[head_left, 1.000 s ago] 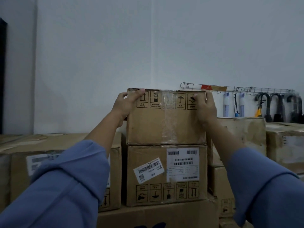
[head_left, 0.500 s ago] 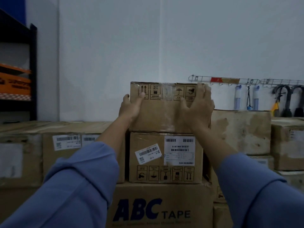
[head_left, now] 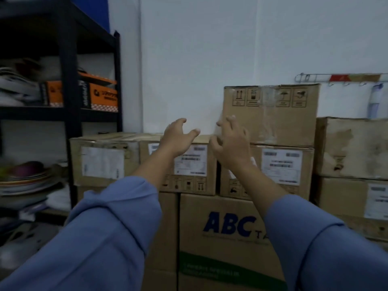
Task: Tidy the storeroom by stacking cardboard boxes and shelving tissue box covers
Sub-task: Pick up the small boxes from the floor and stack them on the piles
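**Cardboard box (head_left: 279, 120) lies on top of the stack, both hands off it**

The left hand (head_left: 176, 139) is raised in the air with the fingers spread and loosely bent, and it holds nothing. The right hand (head_left: 231, 148) is the same, open and empty. In the view its fingertips lie over the lower left corner of the box, but the picture is blurred and I cannot tell if they touch the cardboard. Both arms wear blue sleeves (head_left: 109, 227).

Just beyond the right hand, the box rests on a labelled box (head_left: 283, 164) of similar width, and this one stands on a big ABC tape box (head_left: 226, 227). A neighbour box (head_left: 189, 162) stands just beside on the left, lower, behind the left hand. Further left is a black rack (head_left: 69, 101) with orange cartons (head_left: 102, 95) and plates (head_left: 27, 179). A wall rail (head_left: 340, 77) hangs at the right.

The box looks like stiff corrugated cardboard that will keep its shape under a firm squeeze. Its weight cannot be read from the picture. Clear tape runs down the middle of the front and is probably slippery, so the better hold is with flat palms on the two short ends, or under the lower corners.

The box stands upright, because the arrow symbols on its front face point up. Its long axis goes from left to right, parallel with the wall, and the front face looks toward the person.
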